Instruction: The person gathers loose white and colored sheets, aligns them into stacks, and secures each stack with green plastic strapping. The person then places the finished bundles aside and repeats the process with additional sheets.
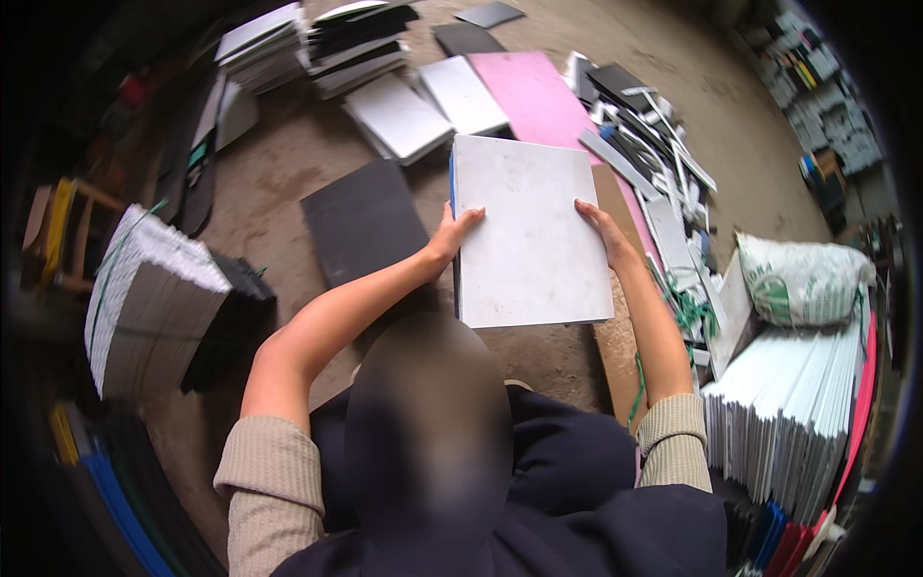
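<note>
Between my two hands is a stack of rectangular white sheets [534,240], its top sheet lightly smudged and a strip of blue showing along its left edge. My left hand [454,234] grips the left side, thumb on top and fingers hidden beneath or behind the edge. On the opposite side, my right hand [608,234] holds the edge the same way, its thumb over the top. A dark grey sheet [363,219] lies on the ground just left of the stack. Farther off are two white sheet piles, the left one [399,117] and the right one [463,94].
A pink board [534,96] lies ahead, beside a heap of loose strips [663,163]. Bundled white sheets stand at the left [144,298] and right [788,413], the right one under a white sack [806,279]. Taller stacks [356,48] stand at the far left.
</note>
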The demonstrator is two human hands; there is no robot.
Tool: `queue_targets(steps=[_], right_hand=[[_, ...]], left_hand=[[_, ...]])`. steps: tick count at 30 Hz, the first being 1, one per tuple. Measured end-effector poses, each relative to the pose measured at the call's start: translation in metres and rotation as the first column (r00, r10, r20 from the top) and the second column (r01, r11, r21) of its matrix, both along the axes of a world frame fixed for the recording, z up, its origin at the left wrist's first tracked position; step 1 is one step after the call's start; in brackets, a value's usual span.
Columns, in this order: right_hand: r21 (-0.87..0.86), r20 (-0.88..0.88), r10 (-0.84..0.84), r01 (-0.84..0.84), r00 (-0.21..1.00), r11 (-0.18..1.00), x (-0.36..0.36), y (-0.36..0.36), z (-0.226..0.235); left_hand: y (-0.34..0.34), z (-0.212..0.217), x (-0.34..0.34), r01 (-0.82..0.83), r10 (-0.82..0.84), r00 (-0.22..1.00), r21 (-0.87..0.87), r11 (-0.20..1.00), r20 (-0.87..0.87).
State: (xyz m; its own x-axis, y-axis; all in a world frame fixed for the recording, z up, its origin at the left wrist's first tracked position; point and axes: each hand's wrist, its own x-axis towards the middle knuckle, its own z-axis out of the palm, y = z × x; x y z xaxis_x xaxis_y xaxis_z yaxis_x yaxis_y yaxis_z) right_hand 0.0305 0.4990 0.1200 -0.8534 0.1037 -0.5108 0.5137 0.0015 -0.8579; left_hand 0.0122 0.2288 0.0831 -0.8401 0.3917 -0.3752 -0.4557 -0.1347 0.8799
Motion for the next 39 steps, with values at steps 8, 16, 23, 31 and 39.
queue_targets(steps=[8,16,23,31,39], right_hand=[[0.326,-0.010,-0.147,0.142,0.989,0.935,0.020,0.153,-0.037],[0.993,-0.117,0.052,0.118,0.992,-0.017,0.024,0.169,-0.138],[0.998,-0.069,0.004,0.069,0.998,0.006,0.007,0.135,-0.123],[0.957,-0.155,0.656,-0.054,0.738,0.286,-0.056,-0.112,-0.064],[0.821,0.002,0.636,-0.365,0.771,0.440,-0.083,-0.264,-0.114]], left_hand=[[0.184,-0.081,-0.009,0.081,-0.088,0.995,0.149,0.985,0.041],[0.242,-0.121,-0.003,-0.006,-0.133,0.939,-0.405,0.914,-0.316],[0.171,-0.090,-0.025,0.341,-0.482,0.858,-0.504,0.794,-0.179],[-0.100,-0.038,0.027,-0.120,-0.098,0.965,-0.747,0.654,-0.242],[-0.227,-0.116,0.049,-0.401,0.385,0.897,-0.761,0.509,-0.215]])
